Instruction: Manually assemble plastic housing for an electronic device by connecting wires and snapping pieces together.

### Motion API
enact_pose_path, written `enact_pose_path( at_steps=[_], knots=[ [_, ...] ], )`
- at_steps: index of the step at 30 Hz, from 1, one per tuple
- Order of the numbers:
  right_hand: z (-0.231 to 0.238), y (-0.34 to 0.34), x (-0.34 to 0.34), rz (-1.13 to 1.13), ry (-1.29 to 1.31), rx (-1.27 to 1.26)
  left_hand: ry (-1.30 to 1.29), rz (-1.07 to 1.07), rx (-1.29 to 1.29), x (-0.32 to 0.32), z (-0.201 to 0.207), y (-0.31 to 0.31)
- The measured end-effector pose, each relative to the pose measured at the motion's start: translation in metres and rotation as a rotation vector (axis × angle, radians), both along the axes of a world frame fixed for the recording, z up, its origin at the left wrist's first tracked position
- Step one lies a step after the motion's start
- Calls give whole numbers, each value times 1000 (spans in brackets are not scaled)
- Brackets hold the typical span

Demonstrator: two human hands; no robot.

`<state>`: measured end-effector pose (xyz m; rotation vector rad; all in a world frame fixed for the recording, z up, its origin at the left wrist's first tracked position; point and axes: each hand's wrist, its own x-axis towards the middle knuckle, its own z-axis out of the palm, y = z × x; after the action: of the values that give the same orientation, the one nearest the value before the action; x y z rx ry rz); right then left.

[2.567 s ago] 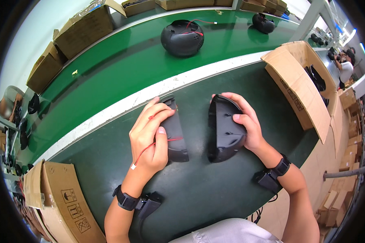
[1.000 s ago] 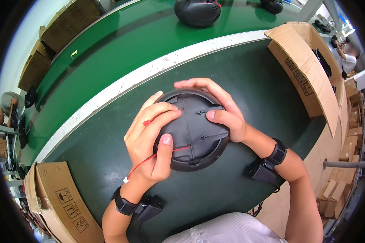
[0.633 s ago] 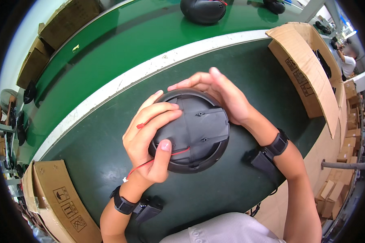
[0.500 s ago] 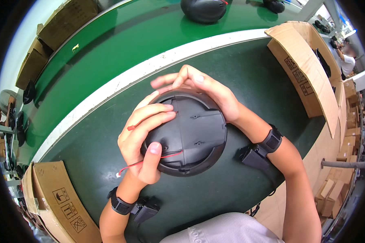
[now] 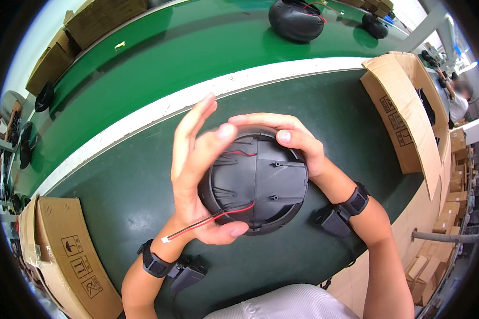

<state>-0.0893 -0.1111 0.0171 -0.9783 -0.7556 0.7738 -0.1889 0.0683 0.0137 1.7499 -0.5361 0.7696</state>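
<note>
A round black plastic housing (image 5: 269,178) lies on the dark green work surface between my hands, its inner ribs and screw posts facing up. My right hand (image 5: 306,149) is closed around its far right rim, thumb on top and fingers along the far edge. My left hand (image 5: 189,194) is at the left side, fingers stretched up and apart, its thumb by the near rim. A red and black wire pair (image 5: 218,215) runs from the housing across the left palm to a small white connector (image 5: 166,240). Another short red wire (image 5: 240,152) shows inside the far left part.
Cardboard boxes stand at the left (image 5: 72,255) and right (image 5: 404,114). Beyond a white rail (image 5: 197,90) runs a green belt (image 5: 159,64) carrying another black housing (image 5: 295,21) with red wires. Each wrist bears a strapped black device. A person (image 5: 457,101) is at the far right.
My left fingers have lifted off the housing and spread upward. The housing now sits slightly more to the right in view, with the wire pair lying across my left palm. My right fingers have lowered onto the rim.
</note>
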Motion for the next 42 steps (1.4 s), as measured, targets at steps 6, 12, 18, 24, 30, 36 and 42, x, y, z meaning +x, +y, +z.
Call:
enact_pose_path(
  at_steps=[6, 12, 18, 24, 30, 36, 42],
  knots=[
    [-2, -13, 8, -399, -149, -58, 93, 90, -96, -6, -18, 3],
    [-1, -10, -9, -595, -365, 63, 202, -40, 41, -3, -12, 4],
    [-6, 3, -35, -781, -511, 48, 162, 50, 84, -2, -7, 0],
    [-3, -2, -22, -691, -538, 63, 123, 159, 141, -3, -5, -2],
    [40, -27, 0, -613, -852, -219, 70, 212, 243, -6, 10, -6],
    [67, -12, -18, -811, -1544, -388, 91, 247, 270, -6, 10, -7],
    [69, -11, -26, -846, -1611, -574, 68, 283, 317, -9, 9, -9]
  ],
)
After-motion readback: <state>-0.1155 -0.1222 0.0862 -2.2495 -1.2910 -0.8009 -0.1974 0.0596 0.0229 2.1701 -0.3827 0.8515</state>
